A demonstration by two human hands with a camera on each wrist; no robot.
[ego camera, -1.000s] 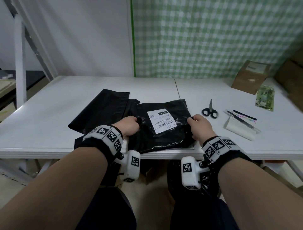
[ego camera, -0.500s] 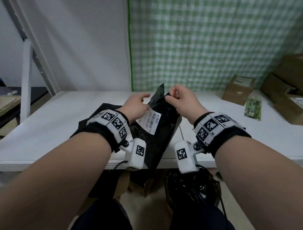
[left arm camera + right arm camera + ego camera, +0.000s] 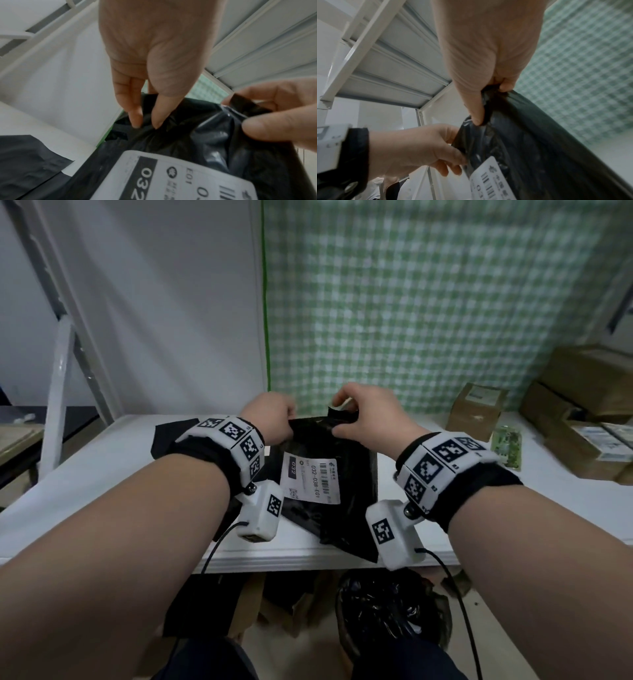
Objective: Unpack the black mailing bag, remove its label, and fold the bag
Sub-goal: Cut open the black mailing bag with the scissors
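Observation:
The black mailing bag (image 3: 352, 474) stands upright over the near edge of the white table (image 3: 102, 474), its white label (image 3: 311, 479) facing me. My left hand (image 3: 274, 414) pinches the bag's top edge at its left corner; in the left wrist view the left hand (image 3: 147, 121) presses thumb and fingers into the crumpled bag (image 3: 188, 142) above the label (image 3: 171, 178). My right hand (image 3: 356, 409) pinches a tab of plastic at the top right. The right wrist view shows the right hand (image 3: 486, 106) gripping the bunched bag (image 3: 539, 148) beside its label (image 3: 489, 181).
A second flat black bag (image 3: 164, 436) lies on the table behind my left wrist. Cardboard boxes (image 3: 479, 409) and a green packet (image 3: 508, 445) sit at the back right. A black bin bag (image 3: 383, 607) sits on the floor under the table edge.
The bag went from lying flat to held upright by its top. Both hands shifted to its top edge, and the label turned upright to face me. My head view has tilted up.

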